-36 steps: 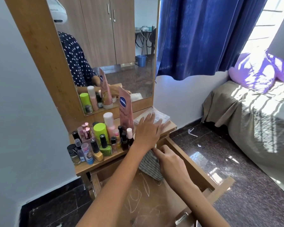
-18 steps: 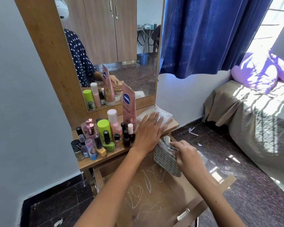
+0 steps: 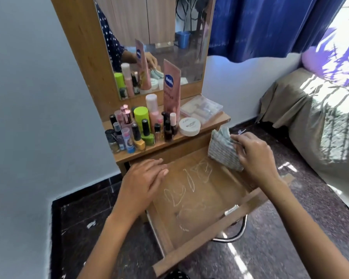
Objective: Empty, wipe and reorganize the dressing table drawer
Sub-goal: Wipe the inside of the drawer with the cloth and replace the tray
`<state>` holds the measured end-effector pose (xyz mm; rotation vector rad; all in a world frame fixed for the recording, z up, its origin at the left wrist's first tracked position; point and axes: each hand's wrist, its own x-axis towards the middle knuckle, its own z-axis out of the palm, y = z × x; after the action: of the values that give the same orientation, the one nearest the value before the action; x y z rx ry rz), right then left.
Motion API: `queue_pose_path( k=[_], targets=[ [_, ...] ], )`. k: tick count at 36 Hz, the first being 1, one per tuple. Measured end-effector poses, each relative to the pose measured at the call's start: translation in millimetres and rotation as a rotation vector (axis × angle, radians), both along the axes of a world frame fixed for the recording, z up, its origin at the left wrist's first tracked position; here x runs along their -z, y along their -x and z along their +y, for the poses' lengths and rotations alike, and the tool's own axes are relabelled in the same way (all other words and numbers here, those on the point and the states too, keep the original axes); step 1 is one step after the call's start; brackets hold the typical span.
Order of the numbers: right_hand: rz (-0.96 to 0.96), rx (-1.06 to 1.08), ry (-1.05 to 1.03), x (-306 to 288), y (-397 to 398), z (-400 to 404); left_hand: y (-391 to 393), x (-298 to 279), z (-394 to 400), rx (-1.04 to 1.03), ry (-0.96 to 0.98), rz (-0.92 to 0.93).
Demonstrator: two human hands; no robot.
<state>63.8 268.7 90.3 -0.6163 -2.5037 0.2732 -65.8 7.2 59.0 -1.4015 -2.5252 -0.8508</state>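
Note:
The wooden drawer [image 3: 206, 243] is pulled out below the dressing table top, with nothing in it; pale scribble marks [image 3: 189, 186] cover its bottom. My right hand [image 3: 254, 156] grips a folded grey-striped cloth [image 3: 222, 150] over the drawer's back right corner. My left hand [image 3: 143, 182] lies flat with straight fingers over the drawer's left side wall and holds nothing. On the table top [image 3: 218, 122] stand several nail polish bottles [image 3: 145, 129], a green can [image 3: 141, 115], a pink lotion tube [image 3: 171, 89], a round white jar [image 3: 189, 126] and a clear plastic box [image 3: 201, 108].
A mirror [image 3: 169, 37] rises behind the bottles. A blue curtain [image 3: 270, 23] hangs at the upper right, and a bed with a grey-brown cover [image 3: 310, 121] stands at the right. A chrome chair or stool ring [image 3: 236, 232] shows under the drawer front. The floor is dark stone.
My left hand came off the table top down to the drawer's left side. My right hand carried the cloth right and up. The round white jar and the plastic box are uncovered. The view tilted down.

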Motion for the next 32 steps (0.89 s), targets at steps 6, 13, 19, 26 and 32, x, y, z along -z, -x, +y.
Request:
queue_pose_path(
  k=[6, 13, 19, 26, 32],
  targets=[
    [-0.259, -0.202, -0.137, 8.6, 7.7, -21.5, 7.1, 33.0, -34.1, -0.055, 0.335, -0.076],
    [-0.651, -0.264, -0.075, 34.8, 25.0, -43.3, 5.3, 39.1, -39.4, -0.067, 0.437, -0.126],
    [-0.718, -0.309, 0.076, 42.4, 27.8, -43.3, -1.1, 36.9, -30.9, -0.159, 0.431, -0.119],
    [-0.915, -0.307, 0.081, 56.6, 40.4, -52.6, -10.5, 42.0, -18.8, -0.258, 0.37, -0.175],
    [-1.028, -0.281, 0.081, 61.2, 46.7, -57.9, -10.3, 44.4, -20.1, -0.259, 0.355, -0.18]
  ],
)
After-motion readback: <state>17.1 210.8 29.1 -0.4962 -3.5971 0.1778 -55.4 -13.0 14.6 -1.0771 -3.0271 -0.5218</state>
